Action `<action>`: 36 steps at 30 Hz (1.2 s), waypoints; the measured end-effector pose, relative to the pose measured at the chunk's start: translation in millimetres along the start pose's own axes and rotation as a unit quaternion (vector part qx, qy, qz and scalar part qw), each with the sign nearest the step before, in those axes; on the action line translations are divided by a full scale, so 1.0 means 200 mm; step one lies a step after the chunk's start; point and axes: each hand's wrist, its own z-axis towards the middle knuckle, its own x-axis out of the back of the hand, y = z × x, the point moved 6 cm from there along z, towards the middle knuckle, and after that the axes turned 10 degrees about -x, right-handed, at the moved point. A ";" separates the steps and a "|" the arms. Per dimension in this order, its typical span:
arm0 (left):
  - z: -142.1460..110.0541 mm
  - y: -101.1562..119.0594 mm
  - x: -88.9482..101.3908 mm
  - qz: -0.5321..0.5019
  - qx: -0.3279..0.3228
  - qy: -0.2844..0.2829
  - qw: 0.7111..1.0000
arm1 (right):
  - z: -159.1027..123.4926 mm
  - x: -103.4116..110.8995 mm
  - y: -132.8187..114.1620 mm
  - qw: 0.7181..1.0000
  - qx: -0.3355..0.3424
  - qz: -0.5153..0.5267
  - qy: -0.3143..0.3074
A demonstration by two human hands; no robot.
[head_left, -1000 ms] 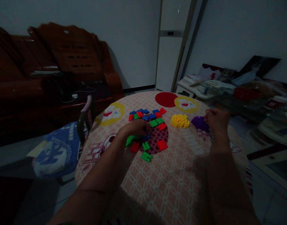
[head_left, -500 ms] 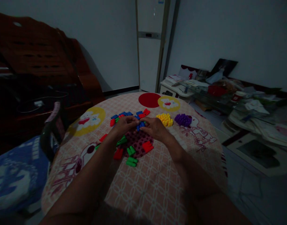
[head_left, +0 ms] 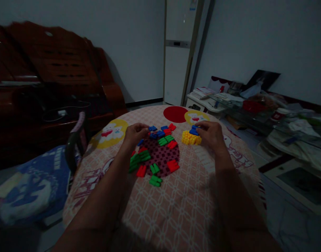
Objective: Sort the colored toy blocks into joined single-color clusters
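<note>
My right hand (head_left: 211, 135) pinches a blue plastic building piece (head_left: 194, 130) just over a cluster of yellow knobbly pieces (head_left: 190, 138); whether the two touch is unclear. At the far left of the loose pieces, my left hand (head_left: 135, 134) has its fingers closed together. Its fingertips are beside a blue piece (head_left: 153, 128), and what they hold, if anything, is hidden. Between the hands lie more blue pieces (head_left: 157, 134), red pieces (head_left: 172, 165) and green pieces (head_left: 166, 140). A joined green group (head_left: 139, 159) is partly covered by my left forearm.
The round table (head_left: 165, 210) has a patterned cloth. A chair (head_left: 73, 140) with a blue cloth (head_left: 31, 185) stands at the left, before a wooden bench (head_left: 58, 70). On the right, a cluttered glass-topped stand (head_left: 228, 99) runs along the wall.
My hands have parted from the middle, where they worked together on blue pieces. The right has moved right to the yellow cluster with a blue piece. The purple cluster is now hidden. The view has shifted.
</note>
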 end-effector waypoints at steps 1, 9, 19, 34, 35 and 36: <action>0.01 -0.01 0.05 0.009 -0.001 0.031 0.999 | 0.01 0.04 0.03 0.999 -0.016 -0.031 0.006; 0.04 -0.19 0.15 0.083 0.035 0.075 0.993 | 0.00 0.01 0.15 0.964 -0.070 -0.209 -0.147; 0.04 -0.26 0.13 0.146 0.038 0.025 0.988 | -0.07 -0.25 0.16 0.885 -0.061 -0.365 -0.283; 0.02 -0.22 0.07 0.357 -0.021 -0.080 0.930 | -0.35 -0.17 0.27 0.955 -0.031 -0.279 -0.099; 0.02 -0.21 0.07 0.357 -0.025 -0.082 0.930 | -0.35 -0.09 0.30 0.960 -0.050 -0.269 -0.058; 0.02 -0.21 0.07 0.355 -0.027 -0.085 0.930 | -0.34 0.00 0.35 0.962 -0.073 -0.264 -0.009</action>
